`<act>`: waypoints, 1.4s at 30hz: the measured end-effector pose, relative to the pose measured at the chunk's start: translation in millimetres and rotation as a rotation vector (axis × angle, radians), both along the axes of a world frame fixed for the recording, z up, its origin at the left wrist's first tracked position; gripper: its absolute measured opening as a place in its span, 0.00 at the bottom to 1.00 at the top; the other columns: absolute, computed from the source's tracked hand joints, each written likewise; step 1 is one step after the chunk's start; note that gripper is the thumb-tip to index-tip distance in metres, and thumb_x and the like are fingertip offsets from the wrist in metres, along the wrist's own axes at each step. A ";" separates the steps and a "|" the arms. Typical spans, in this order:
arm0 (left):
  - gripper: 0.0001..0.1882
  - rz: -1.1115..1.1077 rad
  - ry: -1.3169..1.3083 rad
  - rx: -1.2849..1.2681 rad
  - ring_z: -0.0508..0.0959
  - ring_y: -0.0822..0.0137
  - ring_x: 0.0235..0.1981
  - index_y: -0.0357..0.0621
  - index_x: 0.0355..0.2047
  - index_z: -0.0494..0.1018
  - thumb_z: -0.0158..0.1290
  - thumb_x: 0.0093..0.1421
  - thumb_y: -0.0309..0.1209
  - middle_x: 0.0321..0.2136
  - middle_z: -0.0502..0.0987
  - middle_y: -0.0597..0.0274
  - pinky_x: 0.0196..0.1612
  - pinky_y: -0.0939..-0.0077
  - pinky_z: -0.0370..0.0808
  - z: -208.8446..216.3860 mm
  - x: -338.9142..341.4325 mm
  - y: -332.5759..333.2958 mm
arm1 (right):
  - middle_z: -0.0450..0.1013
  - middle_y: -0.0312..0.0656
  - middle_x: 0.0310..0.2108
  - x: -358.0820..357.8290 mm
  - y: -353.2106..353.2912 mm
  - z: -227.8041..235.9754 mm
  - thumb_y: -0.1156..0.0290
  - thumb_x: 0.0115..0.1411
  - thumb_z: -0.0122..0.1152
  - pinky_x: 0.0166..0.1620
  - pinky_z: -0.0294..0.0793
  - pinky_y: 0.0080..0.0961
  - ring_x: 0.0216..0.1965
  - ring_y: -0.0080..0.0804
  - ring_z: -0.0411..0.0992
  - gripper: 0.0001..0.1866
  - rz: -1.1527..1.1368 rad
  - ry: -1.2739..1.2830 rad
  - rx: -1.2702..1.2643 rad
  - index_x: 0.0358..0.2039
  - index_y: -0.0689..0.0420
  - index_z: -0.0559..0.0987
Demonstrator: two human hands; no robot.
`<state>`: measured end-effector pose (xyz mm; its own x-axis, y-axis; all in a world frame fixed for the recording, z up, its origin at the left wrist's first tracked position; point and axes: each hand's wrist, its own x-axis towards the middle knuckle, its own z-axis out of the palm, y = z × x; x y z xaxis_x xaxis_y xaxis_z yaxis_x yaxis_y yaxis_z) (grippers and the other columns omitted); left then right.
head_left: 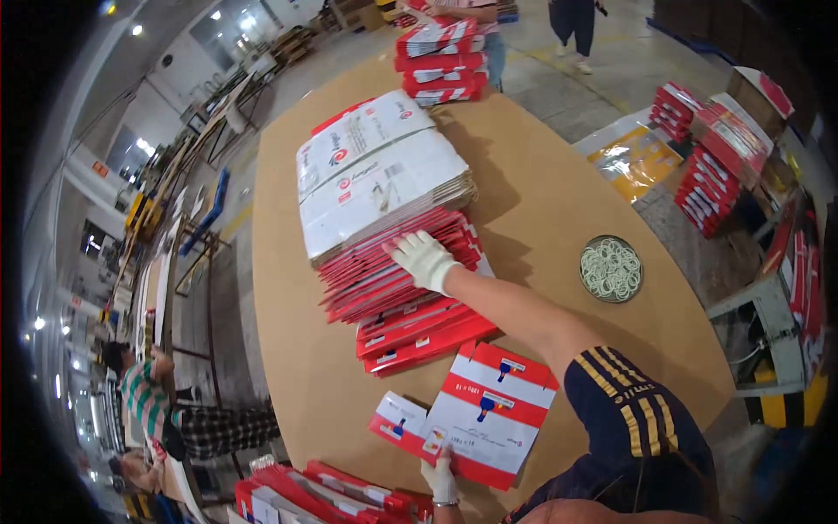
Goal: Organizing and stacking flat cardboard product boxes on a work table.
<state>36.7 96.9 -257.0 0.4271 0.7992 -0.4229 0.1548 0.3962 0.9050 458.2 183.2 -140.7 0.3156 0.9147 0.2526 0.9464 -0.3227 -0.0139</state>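
Observation:
My left hand (441, 481), in a white glove, grips the near edge of a flat red and white carton (496, 415) with blue pictures on it. A smaller panel sticks out at that carton's left side. Stretched across the table, my right hand (422, 260), gloved with bare fingertips, lies with its fingers extended on a stack of flat red cartons (375, 284). Whether those fingertips pinch a carton edge, I cannot make out. More red and white flat cartons (423, 336) lie fanned out just below that stack.
Large white flattened boxes (375, 175) are piled beyond the red stack. A round dish of pale rubber bands (611, 269) sits on the right of the brown table (559, 210). Bundled red cartons (441, 65) stand at the far end, others (323, 493) at the near left. People are nearby.

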 end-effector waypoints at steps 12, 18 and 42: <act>0.22 0.001 -0.060 0.084 0.73 0.70 0.39 0.33 0.48 0.65 0.52 0.51 0.17 0.41 0.73 0.59 0.43 0.77 0.71 -1.9 4.0 -5.0 | 0.70 0.43 0.44 8.2 30.8 -10.7 0.68 0.57 0.47 0.46 0.65 0.42 0.46 0.37 0.69 0.15 -0.090 0.039 -0.158 0.43 0.53 0.75; 0.20 0.021 -0.075 0.017 0.72 0.72 0.40 0.36 0.48 0.66 0.53 0.55 0.21 0.42 0.73 0.63 0.44 0.77 0.70 -0.7 5.1 -5.8 | 0.75 0.51 0.33 10.2 4.3 45.7 0.71 0.51 0.49 0.36 0.75 0.41 0.35 0.47 0.75 0.10 0.033 0.065 -0.147 0.29 0.58 0.79; 0.39 0.427 -0.065 -0.096 0.74 0.61 0.39 0.36 0.52 0.55 0.64 0.40 0.22 0.40 0.72 0.51 0.41 0.65 0.73 47.9 2.6 -79.8 | 0.66 0.49 0.41 -386.6 -265.8 -20.4 0.64 0.38 0.63 0.44 0.67 0.35 0.42 0.44 0.65 0.29 0.020 0.352 -0.196 0.41 0.66 0.71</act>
